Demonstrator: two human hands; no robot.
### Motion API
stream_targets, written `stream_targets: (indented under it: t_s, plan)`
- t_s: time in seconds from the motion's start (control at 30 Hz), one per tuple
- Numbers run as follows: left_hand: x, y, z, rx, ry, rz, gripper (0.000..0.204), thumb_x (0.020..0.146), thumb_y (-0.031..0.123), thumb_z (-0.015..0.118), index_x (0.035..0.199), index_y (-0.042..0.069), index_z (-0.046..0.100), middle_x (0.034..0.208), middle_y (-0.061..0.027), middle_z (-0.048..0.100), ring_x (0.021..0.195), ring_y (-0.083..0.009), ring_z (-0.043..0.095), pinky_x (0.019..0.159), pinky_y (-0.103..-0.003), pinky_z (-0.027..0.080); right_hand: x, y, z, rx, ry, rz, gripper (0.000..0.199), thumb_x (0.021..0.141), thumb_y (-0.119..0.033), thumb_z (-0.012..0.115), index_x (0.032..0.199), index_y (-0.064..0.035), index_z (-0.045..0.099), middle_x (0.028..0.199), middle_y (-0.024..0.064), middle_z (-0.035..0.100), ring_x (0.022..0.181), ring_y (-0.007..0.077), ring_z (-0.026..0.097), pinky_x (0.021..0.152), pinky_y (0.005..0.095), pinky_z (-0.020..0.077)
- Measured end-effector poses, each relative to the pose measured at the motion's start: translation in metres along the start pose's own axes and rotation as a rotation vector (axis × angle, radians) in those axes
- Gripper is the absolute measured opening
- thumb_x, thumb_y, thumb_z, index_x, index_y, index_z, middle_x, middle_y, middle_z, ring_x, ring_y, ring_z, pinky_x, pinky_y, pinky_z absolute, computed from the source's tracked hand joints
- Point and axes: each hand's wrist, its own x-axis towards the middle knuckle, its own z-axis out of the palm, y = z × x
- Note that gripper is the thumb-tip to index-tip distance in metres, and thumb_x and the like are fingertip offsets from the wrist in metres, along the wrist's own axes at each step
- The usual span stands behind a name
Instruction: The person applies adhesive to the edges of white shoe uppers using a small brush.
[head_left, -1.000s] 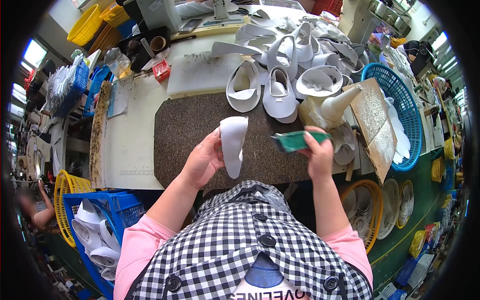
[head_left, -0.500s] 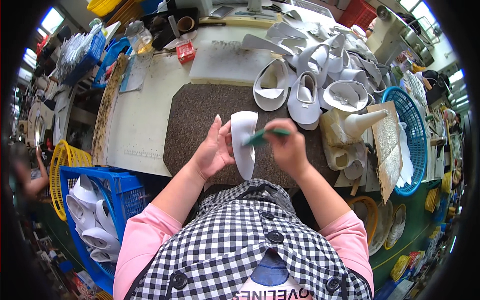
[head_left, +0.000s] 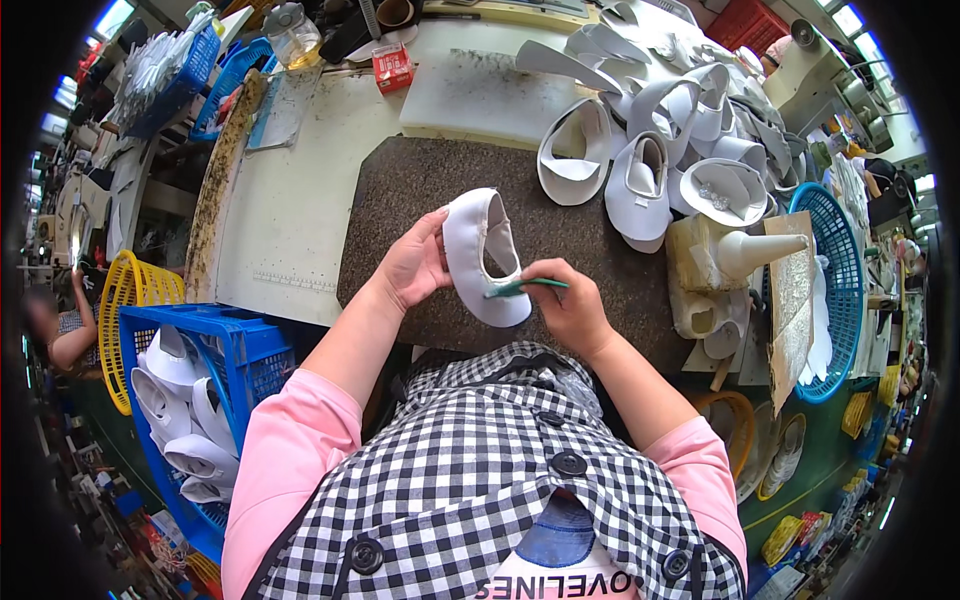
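Note:
A white shoe upper is raised over the dark work mat, its opening turned toward the right and its rounded toe end pointing at my body. My left hand grips it along the left side, thumb at the far end and fingers partly hidden behind. Pinched in my right hand is a slim green tool. Its tip touches the upper near the toe, just below the opening's edge; what kind of tip it has is too small to tell.
More white shoe uppers pile up at the far right. A yellowed container with a white cone-shaped nozzle stands right of the mat, beside a blue basket. At my left, a blue crate holds several uppers. A red box lies farther back.
The upper has turned so its opening shows, and both hands have shifted with it. The green tool's tip has moved from the upper's side to near the toe. My view has shifted slightly.

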Motion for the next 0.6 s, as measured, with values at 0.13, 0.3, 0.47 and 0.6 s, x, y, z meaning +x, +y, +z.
stream_targets:
  t_s: [0.13, 0.3, 0.47, 0.6]
  plan:
    - [-0.009, 0.003, 0.000, 0.087, 0.030, 0.003, 0.048, 0.096, 0.042, 0.047, 0.133, 0.010, 0.049, 0.118, -0.0049, 0.061, 0.108, -0.0201, 0.059, 0.093, -0.047, 0.048, 0.013, 0.000, 0.001, -0.195, -0.158, -0.203, 0.024, 0.076, 0.003, 0.067, 0.096, -0.0090, 0.064, 0.091, 0.0087, 0.068, 0.085, 0.0277, 0.066, 0.072, 0.0363, 0.0537]
    - [-0.010, 0.002, -0.022, 0.118, 0.089, 0.032, 0.048, 0.096, 0.040, 0.049, 0.133, 0.010, 0.048, 0.116, -0.0071, 0.062, 0.107, -0.0204, 0.060, 0.091, -0.046, 0.049, 0.002, 0.014, 0.000, -0.233, -0.134, -0.193, 0.029, 0.072, 0.005, 0.065, 0.097, -0.0100, 0.064, 0.091, 0.0076, 0.067, 0.085, 0.0278, 0.066, 0.072, 0.0364, 0.0545]
    - [-0.008, -0.002, -0.034, 0.090, 0.136, 0.073, 0.042, 0.094, 0.034, 0.054, 0.128, 0.010, 0.052, 0.107, -0.0056, 0.064, 0.101, -0.0189, 0.061, 0.088, -0.042, 0.050, 0.014, 0.017, 0.014, -0.265, -0.263, -0.343, 0.039, 0.066, 0.010, 0.061, 0.098, -0.0108, 0.063, 0.092, 0.0062, 0.067, 0.084, 0.0275, 0.065, 0.072, 0.0371, 0.0546]
    - [-0.014, -0.008, -0.036, 0.060, 0.197, 0.088, 0.039, 0.093, 0.034, 0.056, 0.123, 0.009, 0.056, 0.103, -0.0040, 0.064, 0.096, -0.0171, 0.062, 0.087, -0.038, 0.051, 0.004, 0.026, 0.006, -0.242, -0.117, -0.221, 0.030, 0.071, 0.005, 0.064, 0.097, -0.0102, 0.063, 0.091, 0.0081, 0.066, 0.084, 0.0277, 0.065, 0.073, 0.0370, 0.0542]
